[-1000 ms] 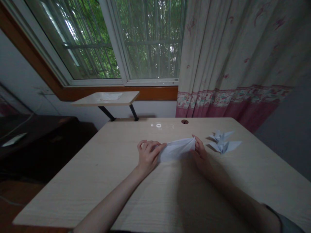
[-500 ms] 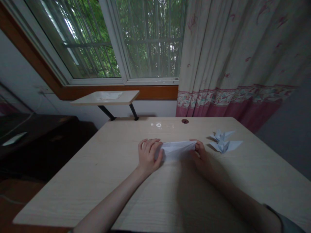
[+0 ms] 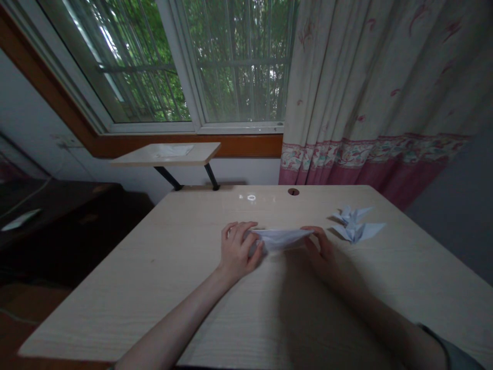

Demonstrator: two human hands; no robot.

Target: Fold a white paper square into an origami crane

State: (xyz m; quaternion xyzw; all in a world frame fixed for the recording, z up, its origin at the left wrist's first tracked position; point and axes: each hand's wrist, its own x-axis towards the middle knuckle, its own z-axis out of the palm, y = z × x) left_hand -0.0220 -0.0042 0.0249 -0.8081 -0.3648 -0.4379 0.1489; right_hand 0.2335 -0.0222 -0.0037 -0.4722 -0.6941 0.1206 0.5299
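Two bare hands grip one folded white paper (image 3: pixel 285 239) near the middle of the frame, well apart from each other, one at each end. The left hand (image 3: pixel 239 251) is half curled, its thumb and fingers closed on the paper's left end; the right hand (image 3: pixel 320 253), in shadow, pinches the right corner between thumb and fingers. At centre right, two folded paper birds (image 3: pixel 356 234) sit close together on the pale wooden desk (image 3: pixel 215 329). A small raised shelf (image 3: pixel 206 153) stands at centre left, a barred window (image 3: pixel 239 77) fills the upper left and middle, and a flowered curtain (image 3: pixel 346 92) hangs upper right.
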